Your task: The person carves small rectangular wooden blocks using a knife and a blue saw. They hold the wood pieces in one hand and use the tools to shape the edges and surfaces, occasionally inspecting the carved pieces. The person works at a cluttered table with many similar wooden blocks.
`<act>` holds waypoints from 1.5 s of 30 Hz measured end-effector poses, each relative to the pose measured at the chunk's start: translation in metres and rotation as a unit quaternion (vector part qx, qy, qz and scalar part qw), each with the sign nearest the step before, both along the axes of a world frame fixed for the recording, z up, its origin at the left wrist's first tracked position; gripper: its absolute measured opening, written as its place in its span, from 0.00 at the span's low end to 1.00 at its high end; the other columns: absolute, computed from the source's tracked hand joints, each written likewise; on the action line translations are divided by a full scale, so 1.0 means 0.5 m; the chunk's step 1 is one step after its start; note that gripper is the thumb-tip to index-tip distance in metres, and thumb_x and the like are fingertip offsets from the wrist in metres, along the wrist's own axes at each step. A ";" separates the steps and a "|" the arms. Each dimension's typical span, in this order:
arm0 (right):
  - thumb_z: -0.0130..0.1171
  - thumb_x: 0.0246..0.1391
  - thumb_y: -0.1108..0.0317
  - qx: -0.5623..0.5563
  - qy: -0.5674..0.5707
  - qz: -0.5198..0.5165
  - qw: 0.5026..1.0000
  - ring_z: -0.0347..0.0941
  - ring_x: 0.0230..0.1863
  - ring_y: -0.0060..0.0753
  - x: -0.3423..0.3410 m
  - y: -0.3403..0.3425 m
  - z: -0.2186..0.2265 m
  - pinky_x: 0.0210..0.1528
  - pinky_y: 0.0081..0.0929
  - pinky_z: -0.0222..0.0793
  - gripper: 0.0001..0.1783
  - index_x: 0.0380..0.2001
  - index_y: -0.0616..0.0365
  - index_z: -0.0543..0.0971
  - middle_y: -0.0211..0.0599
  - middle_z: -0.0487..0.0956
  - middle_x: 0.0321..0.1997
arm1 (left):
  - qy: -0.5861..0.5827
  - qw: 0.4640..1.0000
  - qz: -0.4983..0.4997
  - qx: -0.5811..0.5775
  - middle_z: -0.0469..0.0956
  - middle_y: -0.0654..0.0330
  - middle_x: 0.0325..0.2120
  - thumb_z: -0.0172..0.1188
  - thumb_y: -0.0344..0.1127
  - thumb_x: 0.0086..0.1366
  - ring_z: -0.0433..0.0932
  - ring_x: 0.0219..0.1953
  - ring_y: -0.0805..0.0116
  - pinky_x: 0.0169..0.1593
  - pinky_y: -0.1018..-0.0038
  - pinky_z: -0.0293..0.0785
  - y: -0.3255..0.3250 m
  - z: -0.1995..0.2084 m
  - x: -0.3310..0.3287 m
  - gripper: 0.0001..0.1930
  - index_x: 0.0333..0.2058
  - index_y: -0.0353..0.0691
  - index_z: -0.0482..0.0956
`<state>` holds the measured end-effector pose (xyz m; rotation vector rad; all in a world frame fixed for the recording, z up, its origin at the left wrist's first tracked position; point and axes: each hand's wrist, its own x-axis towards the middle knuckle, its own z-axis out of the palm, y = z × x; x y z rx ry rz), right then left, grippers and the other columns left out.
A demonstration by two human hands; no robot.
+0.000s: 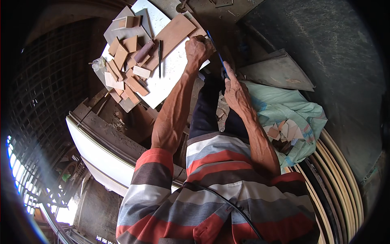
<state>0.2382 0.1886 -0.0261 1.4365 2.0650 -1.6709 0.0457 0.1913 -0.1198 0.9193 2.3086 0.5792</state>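
- Grasping the near end of a slim blue tool [219, 56], the right hand [237, 90] has its forefinger laid along it; the tool lies just beyond the right edge of the white tabletop [162, 87], close to the left hand [199, 49].
- The left hand is curled in at the end of a brown panel [175, 33]; whether its fingers grip anything I cannot tell.
- The tool could skid onto the left hand's knuckles, since they are so near each other; a shift of the panel would be the likeliest cause.
- A downward slip might catch the dark trousers [206, 112], as the legs are just below.
- A knock to the tabletop could spill the heap of wood pieces [120, 57], being loose and overlapping, or roll off the dark stick [160, 59].
- Counted: two hands, one blue tool, one dark stick, one purplish-brown cylinder [144, 51], one pale block [141, 72] at the heap's near side, one pale green sack [280, 97].
- The wood pieces number well over a dozen; overlap hides the exact figure, as with the offcuts [289, 129] in the sack.
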 end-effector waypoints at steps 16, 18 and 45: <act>0.41 0.63 0.71 -0.015 -0.044 0.027 0.999 0.65 0.60 0.62 0.003 0.002 0.000 0.61 0.47 0.64 0.30 0.68 0.41 0.56 0.49 0.66 0.66 | -0.050 0.998 0.028 0.003 0.82 0.45 0.23 0.58 0.37 0.54 0.83 0.26 0.52 0.39 0.64 0.80 0.005 0.004 -0.007 0.14 0.30 0.32 0.84; 0.41 0.63 0.71 -0.014 -0.043 0.022 0.999 0.66 0.59 0.62 0.004 0.003 -0.002 0.60 0.48 0.65 0.31 0.68 0.40 0.56 0.50 0.67 0.65 | -0.057 0.998 0.017 -0.011 0.82 0.46 0.23 0.58 0.38 0.54 0.83 0.26 0.52 0.39 0.64 0.80 0.009 -0.002 -0.010 0.14 0.30 0.32 0.84; 0.47 0.57 0.75 0.033 -0.068 0.062 0.995 0.76 0.30 0.62 -0.001 0.006 0.009 0.35 0.52 0.70 0.40 0.70 0.36 0.50 0.60 0.79 0.31 | -0.102 0.994 -0.035 -0.021 0.80 0.59 0.14 0.54 0.39 0.57 0.83 0.23 0.61 0.32 0.72 0.78 0.017 0.007 -0.021 0.14 0.24 0.33 0.81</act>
